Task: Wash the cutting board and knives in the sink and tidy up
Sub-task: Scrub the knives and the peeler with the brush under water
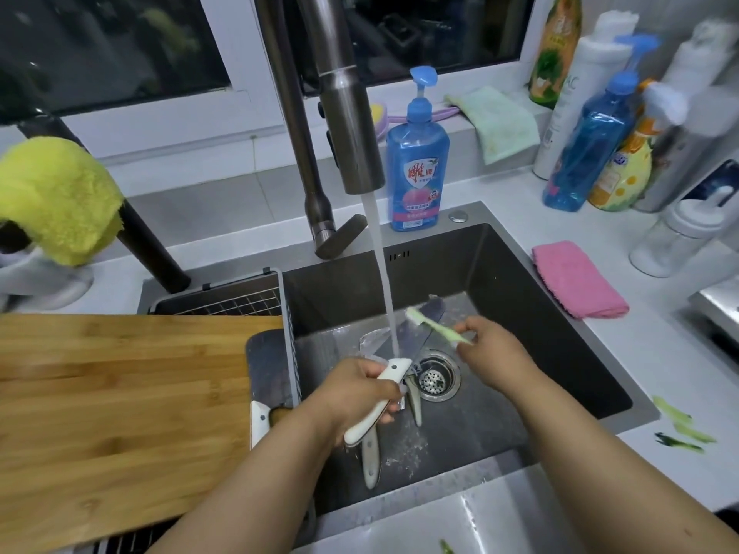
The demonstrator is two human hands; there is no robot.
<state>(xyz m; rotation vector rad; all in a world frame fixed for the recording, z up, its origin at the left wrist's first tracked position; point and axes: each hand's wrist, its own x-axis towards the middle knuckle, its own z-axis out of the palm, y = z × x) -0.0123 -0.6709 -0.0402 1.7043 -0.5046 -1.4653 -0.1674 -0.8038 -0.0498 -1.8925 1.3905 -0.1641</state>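
**Scrubbing a knife under the running tap**

The left hand (356, 387) is wrapped around the white handle of a knife (384, 393), holding it low over the sink (520, 273) so that the water stream (384, 281) from the faucet (352, 125) lands right where handle meets blade. The blade angles away toward the back of the basin, above the drain strainer (436, 377). The right hand (492, 349) pinches the end of a pale green toothbrush (436, 325), its bristled head raised just beside the stream and over the blade; whether the bristles touch the steel I cannot tell, as that part is blurred.

This looks like the knife-washing step, only partly done. Two more white-handled knives (370, 459) lie on the sink floor beneath the left hand, and a cleaver (266, 365) rests beside the drain basket (248, 301) at the left. The bamboo cutting board (120, 405) bridges the left side of the sink, touching neither hand.

The next move likely calls for drawing the brush along the blade away from the edge, with the left-hand grip kept firm on the wet handle. Dish soap (418, 169) stands behind the sink.
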